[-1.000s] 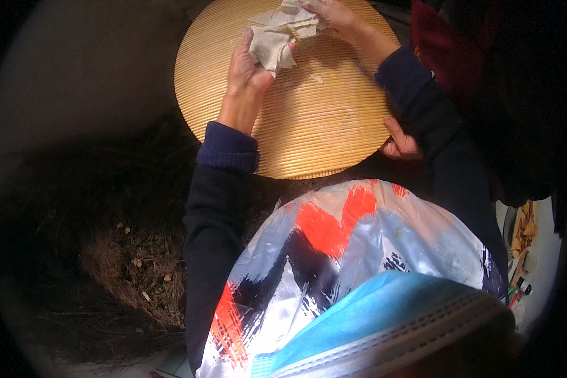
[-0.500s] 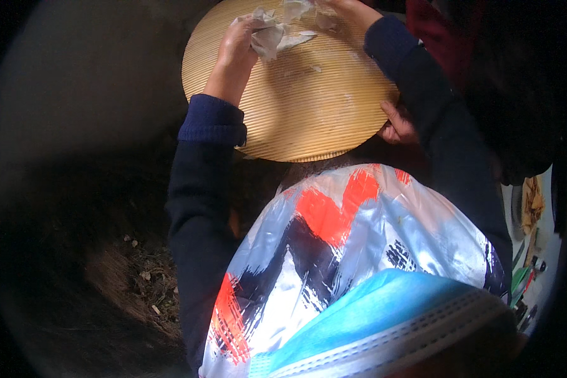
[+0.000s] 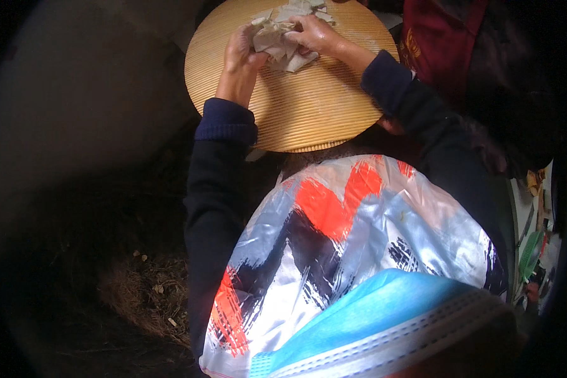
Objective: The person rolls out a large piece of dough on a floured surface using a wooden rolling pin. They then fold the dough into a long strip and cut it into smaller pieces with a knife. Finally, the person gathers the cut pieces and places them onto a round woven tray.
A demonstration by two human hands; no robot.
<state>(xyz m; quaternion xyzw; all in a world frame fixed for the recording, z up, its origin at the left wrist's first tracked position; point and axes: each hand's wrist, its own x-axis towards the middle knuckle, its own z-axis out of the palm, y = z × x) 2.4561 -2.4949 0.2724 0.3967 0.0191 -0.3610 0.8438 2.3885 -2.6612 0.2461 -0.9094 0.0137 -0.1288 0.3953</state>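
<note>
A round, ribbed yellow board (image 3: 309,116) with whitish dusting on it lies under both my hands. My left hand (image 3: 238,55) is closed around one side of a bunch of pale, thin, flat pieces (image 3: 276,41), which look like dough sheets. From the other side, the fingers of my right hand (image 3: 314,36) grip the same bunch. More such pieces lie at the far edge of the board, just beyond my right hand. What exactly is under my fingers is partly hidden.
Another person's hand (image 3: 392,125) is at the board's right edge, mostly behind my sleeve. Dark red cloth (image 3: 439,47) hangs at the far right. Dry straw-like litter (image 3: 157,293) lies low on the left. A green object (image 3: 532,255) sits among clutter at the right.
My right hand has come back from the far edge to the left, onto the bunch. The bunch looks larger. The board has shifted slightly away from me.
</note>
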